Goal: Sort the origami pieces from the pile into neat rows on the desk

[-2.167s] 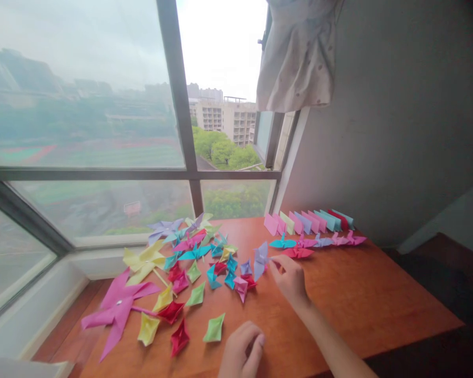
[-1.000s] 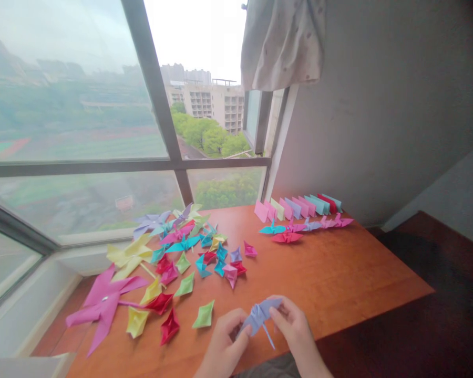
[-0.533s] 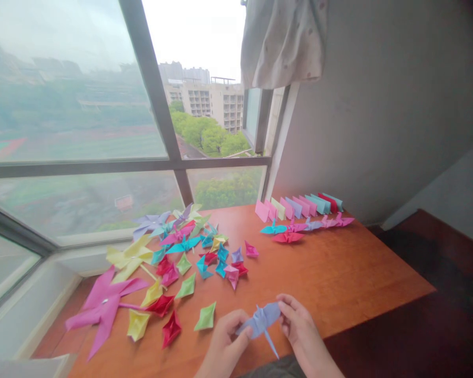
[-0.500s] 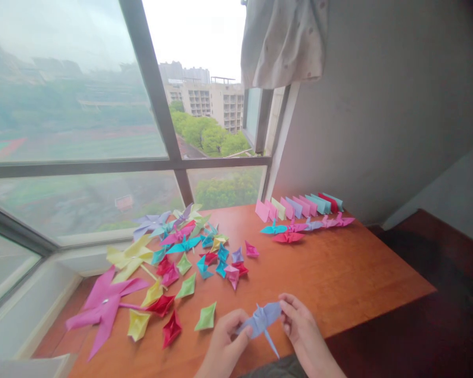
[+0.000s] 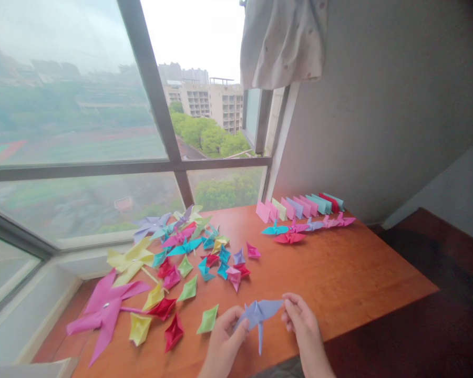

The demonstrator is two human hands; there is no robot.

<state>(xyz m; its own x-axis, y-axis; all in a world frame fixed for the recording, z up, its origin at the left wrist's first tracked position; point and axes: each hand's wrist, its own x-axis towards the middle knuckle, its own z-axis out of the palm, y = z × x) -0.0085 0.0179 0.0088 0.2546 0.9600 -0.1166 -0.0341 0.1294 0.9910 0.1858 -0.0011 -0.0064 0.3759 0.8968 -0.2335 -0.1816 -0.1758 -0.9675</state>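
Observation:
A lavender origami crane (image 5: 257, 313) is held up over the near part of the table, its wings spread and a narrow point hanging down. My left hand (image 5: 229, 333) grips its left wing between thumb and fingers. At the tip of the other wing, the fingertips of my right hand (image 5: 299, 317) are pinched together. A green folded paper boat (image 5: 208, 318) lies just left of my left hand. Further left are a red paper boat (image 5: 174, 333) and a yellow paper boat (image 5: 140, 328).
Pinwheels, a magenta one (image 5: 106, 307) and a yellow one (image 5: 132, 258) among them, crowd the table's left side with several small paper boats. Paper cranes (image 5: 289, 238) and a row of folded paper cards (image 5: 299, 207) line the back right. Behind the wooden table (image 5: 339, 273) is a window.
The crane has turned in my hands: its hanging point now aims straight down instead of down to the right. My right hand has shifted slightly, staying at the wing tip.

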